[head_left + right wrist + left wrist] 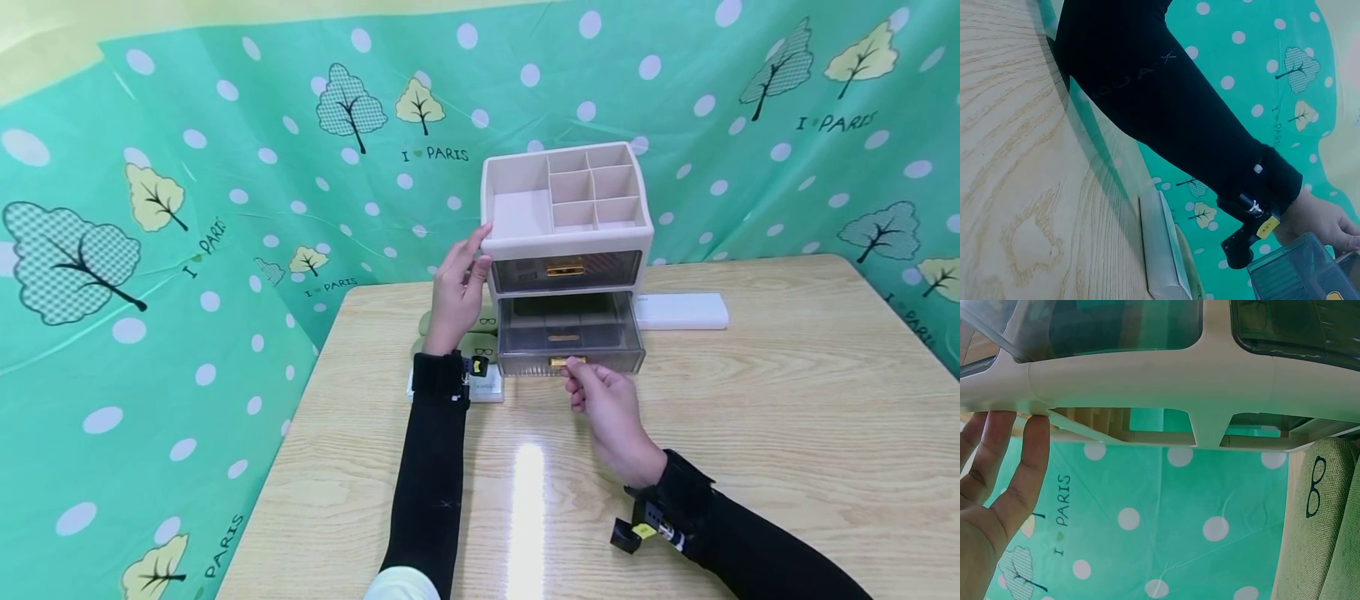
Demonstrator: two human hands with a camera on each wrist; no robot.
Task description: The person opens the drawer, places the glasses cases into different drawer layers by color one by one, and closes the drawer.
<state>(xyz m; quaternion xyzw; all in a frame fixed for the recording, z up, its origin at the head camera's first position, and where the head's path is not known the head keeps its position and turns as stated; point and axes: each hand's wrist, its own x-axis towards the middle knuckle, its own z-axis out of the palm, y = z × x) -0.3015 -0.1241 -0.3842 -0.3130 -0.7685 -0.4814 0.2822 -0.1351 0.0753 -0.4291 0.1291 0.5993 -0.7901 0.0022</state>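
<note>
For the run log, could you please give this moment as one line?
left hand: flat against organizer side | right hand: pinches gold handle | lower drawer: pulled out | upper drawer: closed

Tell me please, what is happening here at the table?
A person works at a beige desk organizer on a wooden table. The left hand rests with straight fingers against its left side. The right hand pinches the gold handle of the lower drawer, which is pulled partly out. The upper drawer is closed.

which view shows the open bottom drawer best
The head view: the bottom drawer is pulled out, the right hand pinching its gold handle. The right wrist view catches only one corner. The left wrist view shows smoky panels, unclear which drawer.
</note>
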